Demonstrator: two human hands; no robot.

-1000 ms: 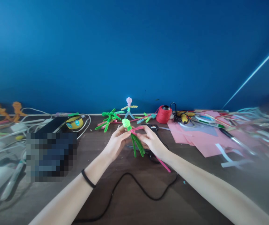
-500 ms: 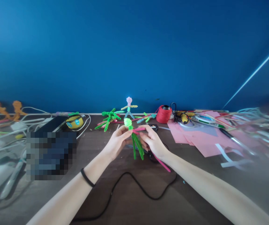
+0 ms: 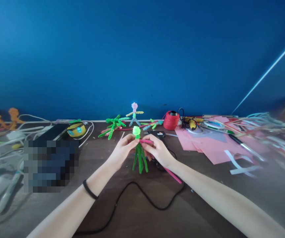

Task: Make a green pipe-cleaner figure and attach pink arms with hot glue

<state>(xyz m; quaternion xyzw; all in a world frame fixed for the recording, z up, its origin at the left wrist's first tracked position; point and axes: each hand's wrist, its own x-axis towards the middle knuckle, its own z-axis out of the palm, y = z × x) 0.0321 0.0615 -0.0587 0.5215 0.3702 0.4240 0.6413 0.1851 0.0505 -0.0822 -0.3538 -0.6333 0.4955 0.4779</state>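
Observation:
Between my hands is a pipe cleaner figure [image 3: 140, 158] with a light green coiled head and several dark green strands hanging down. My left hand [image 3: 125, 149] is closed on it, pinching just below the head. Closed on a pink pipe cleaner [image 3: 146, 141], my right hand [image 3: 158, 150] holds it sideways against the figure's neck. Another pink length sticks out below my right wrist; whether it is the same piece I cannot tell. Behind them stands a finished-looking pipe cleaner doll [image 3: 134, 114] with a lilac head, and a green pipe cleaner figure [image 3: 112, 125] lies to its left.
A red thread spool [image 3: 171, 120] stands near the wall. Pink paper sheets [image 3: 215, 148] with a pen [image 3: 244, 145] and paper strips lie to the right. A black cord [image 3: 157, 207] curves across the dark table. White cables and a yellow tape measure [image 3: 76, 130] are on the left.
The pink pipe cleaner in my right hand has shifted slightly down and lies flatter. The hanging green strands have swung left and now point more nearly straight down.

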